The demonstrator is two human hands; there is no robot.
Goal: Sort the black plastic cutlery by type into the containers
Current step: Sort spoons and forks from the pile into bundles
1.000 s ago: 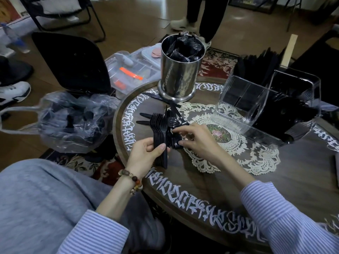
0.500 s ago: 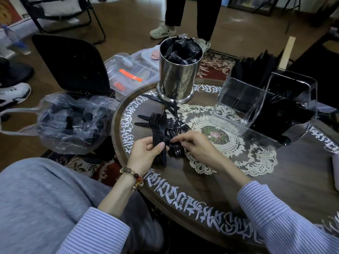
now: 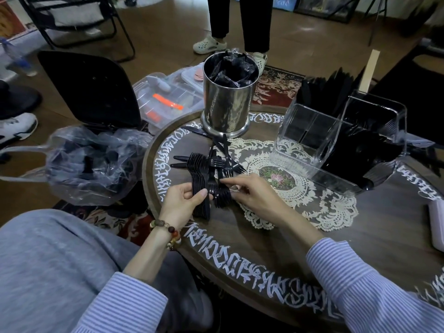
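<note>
My left hand (image 3: 183, 200) grips a stacked bundle of black plastic forks (image 3: 199, 179), tines pointing away from me, at the left side of the round table (image 3: 264, 241). My right hand (image 3: 254, 192) pinches a black fork (image 3: 222, 193) lying just right of that bundle. More loose forks (image 3: 228, 164) and a knife (image 3: 194, 131) lie beyond, toward a steel canister (image 3: 227, 104) stuffed with black wrapped items. A clear plastic organizer (image 3: 336, 140) at the right holds black cutlery in its far compartments.
A clear plastic bag (image 3: 89, 164) with black cutlery hangs off the table's left edge. A black folding chair (image 3: 91, 90) and a clear plastic box (image 3: 168, 102) stand behind it. A person's legs (image 3: 230, 20) stand beyond the table. A white lace doily (image 3: 300, 198) covers the table centre.
My right hand has moved down and toward me, from the loose forks to a fork beside the bundle. The left hand keeps its grip on the bundle.
</note>
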